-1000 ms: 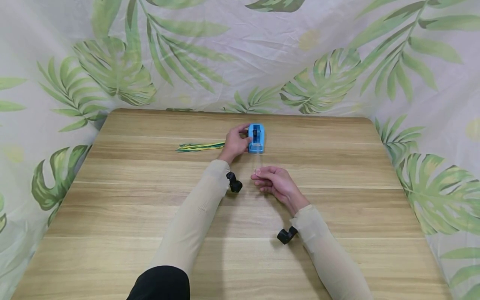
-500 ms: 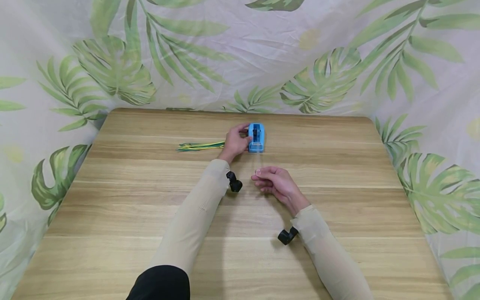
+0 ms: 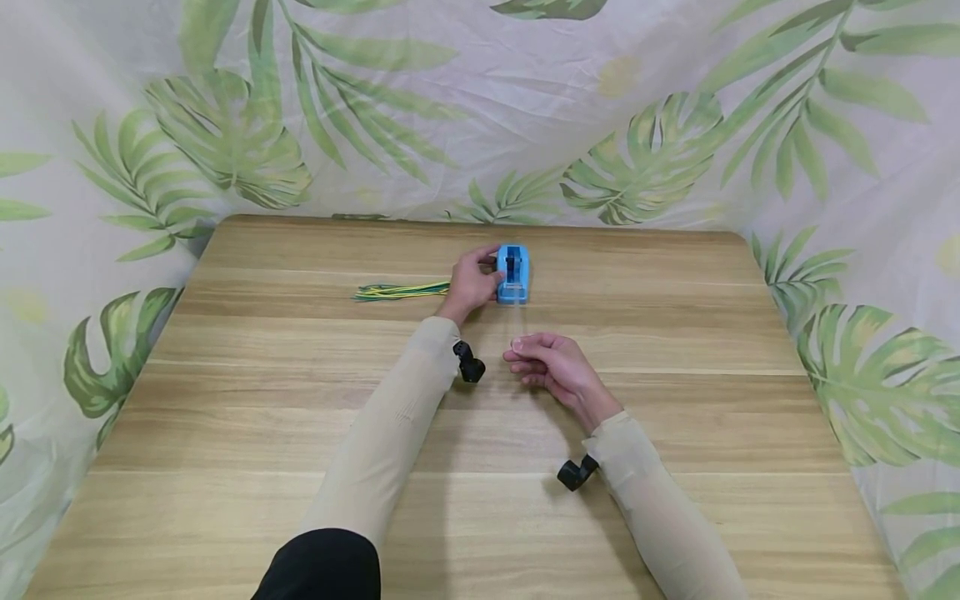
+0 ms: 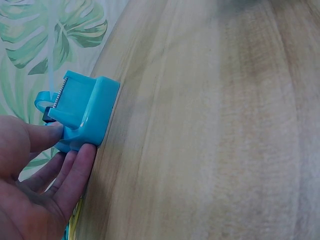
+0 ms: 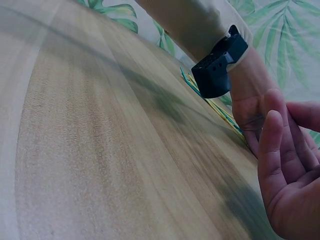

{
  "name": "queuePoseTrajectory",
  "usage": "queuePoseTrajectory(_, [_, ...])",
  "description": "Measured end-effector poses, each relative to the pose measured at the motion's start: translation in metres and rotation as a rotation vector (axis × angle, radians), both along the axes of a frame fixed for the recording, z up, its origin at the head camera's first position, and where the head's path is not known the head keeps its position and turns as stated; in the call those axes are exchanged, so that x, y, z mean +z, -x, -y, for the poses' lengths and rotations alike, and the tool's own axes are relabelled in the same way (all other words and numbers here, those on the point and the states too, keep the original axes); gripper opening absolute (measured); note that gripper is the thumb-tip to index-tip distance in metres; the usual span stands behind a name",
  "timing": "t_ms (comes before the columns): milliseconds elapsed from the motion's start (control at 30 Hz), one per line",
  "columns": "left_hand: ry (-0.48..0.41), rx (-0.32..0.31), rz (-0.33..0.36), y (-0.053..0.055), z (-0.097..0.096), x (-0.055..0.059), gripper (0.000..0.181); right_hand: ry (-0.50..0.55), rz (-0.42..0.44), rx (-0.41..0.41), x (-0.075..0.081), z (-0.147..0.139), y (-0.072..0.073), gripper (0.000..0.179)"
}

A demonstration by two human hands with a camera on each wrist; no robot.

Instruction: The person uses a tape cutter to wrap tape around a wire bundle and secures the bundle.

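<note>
A small blue tape dispenser (image 3: 513,295) stands near the back of the table, its toothed cutting edge facing me. My left hand (image 3: 471,285) grips its left side; in the left wrist view the thumb lies high on the dispenser (image 4: 97,115) and the other fingers reach its lower side. From its front a strip of clear tape (image 3: 516,322) runs toward me. Thumb and forefinger of my right hand (image 3: 557,363) pinch the near end of that strip. In the right wrist view the right hand (image 5: 295,190) appears at the right edge, and its pinch is partly hidden.
A bundle of thin yellow and green strands (image 3: 397,292) lies left of the left hand, its right end hidden behind that hand. Behind the wooden table (image 3: 637,275) hangs a leaf-patterned cloth (image 3: 525,108). Each wrist carries a small black camera.
</note>
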State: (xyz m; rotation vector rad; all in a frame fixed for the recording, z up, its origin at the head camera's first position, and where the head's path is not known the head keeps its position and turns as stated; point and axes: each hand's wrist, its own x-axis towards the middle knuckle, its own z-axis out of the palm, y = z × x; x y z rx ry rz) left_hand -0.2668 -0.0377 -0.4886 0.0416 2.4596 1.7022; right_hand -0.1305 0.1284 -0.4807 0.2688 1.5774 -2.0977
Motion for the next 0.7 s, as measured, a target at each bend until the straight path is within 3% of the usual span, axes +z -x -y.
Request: queuePoseTrajectory(700, [0.0, 0.01, -0.004, 0.0013, -0.0014, -0.0017, 0.053, 0.033, -0.006, 0.012, 0.0004, -0.0016, -0.0055, 0.005])
